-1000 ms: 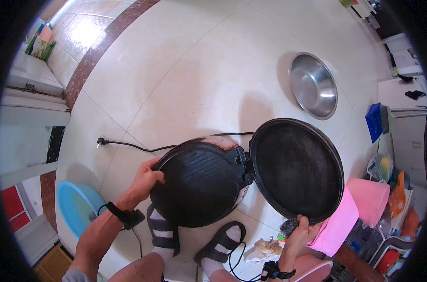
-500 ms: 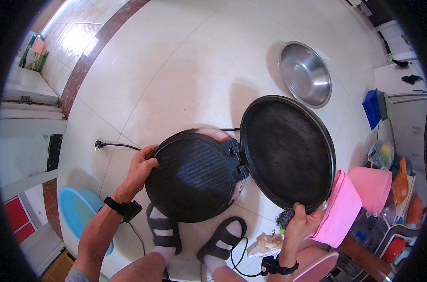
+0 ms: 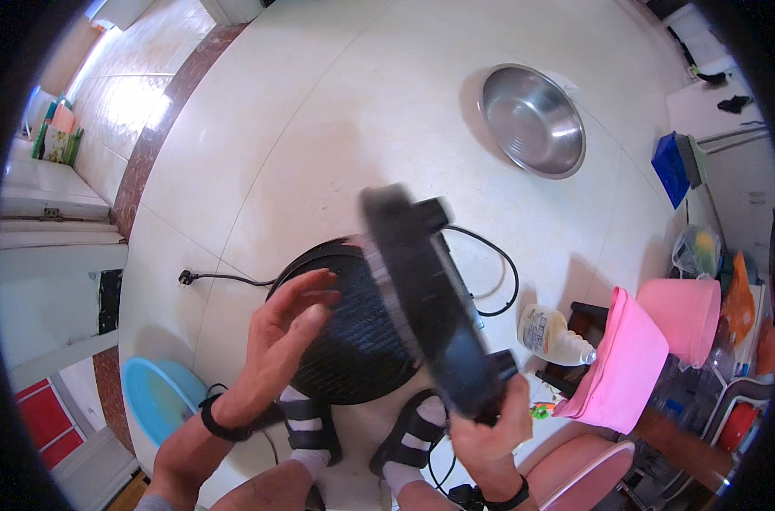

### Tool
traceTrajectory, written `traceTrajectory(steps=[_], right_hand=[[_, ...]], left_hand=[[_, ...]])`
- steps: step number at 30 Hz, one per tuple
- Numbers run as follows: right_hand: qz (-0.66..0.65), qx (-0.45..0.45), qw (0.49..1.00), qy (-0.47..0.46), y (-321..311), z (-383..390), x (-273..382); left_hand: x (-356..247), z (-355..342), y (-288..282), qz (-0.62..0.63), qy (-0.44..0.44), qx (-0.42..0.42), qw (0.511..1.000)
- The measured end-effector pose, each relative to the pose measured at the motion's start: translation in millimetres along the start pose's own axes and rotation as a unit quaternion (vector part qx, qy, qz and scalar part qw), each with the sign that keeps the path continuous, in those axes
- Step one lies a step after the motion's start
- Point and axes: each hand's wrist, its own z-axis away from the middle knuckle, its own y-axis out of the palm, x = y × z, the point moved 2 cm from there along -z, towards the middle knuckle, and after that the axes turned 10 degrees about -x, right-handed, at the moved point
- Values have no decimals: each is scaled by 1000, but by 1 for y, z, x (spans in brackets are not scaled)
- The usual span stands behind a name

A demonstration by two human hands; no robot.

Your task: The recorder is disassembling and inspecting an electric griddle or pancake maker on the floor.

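Lid (image 3: 430, 298): blurred, raised nearly edge-on over the lower plate's right side; half a second ago it lay swung open to the right.
Lower plate (image 3: 353, 362): ridged, black, just in front of the sandals (image 3: 413, 430).
Left hand (image 3: 276, 345): off the rim it held earlier; grip wide, over the plate's left part.
Right hand (image 3: 494, 430): grip closed around the lid's near end, as before.
Bottle (image 3: 549, 335): now visible beside the pink cloth (image 3: 622, 366).
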Motion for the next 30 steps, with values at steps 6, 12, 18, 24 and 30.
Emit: traceTrajectory(steps=[6, 12, 18, 24, 30], right_hand=[[-1, 61, 979, -195, 19, 16, 11], [-11, 107, 952, -285, 30, 30, 15], [-162, 184, 929, -279, 25, 33, -8], [-210, 161, 946, 185, 51, 32, -98], [-333, 169, 847, 378, 115, 10, -143]], left_hand=[[-37, 27, 21, 105, -157, 17, 982], [-35, 44, 3, 107, -226, -66, 966], [13, 56, -37, 121, -247, -74, 959], [36, 56, -52, 165, -273, -105, 942], [79, 51, -74, 189, -290, -103, 933]])
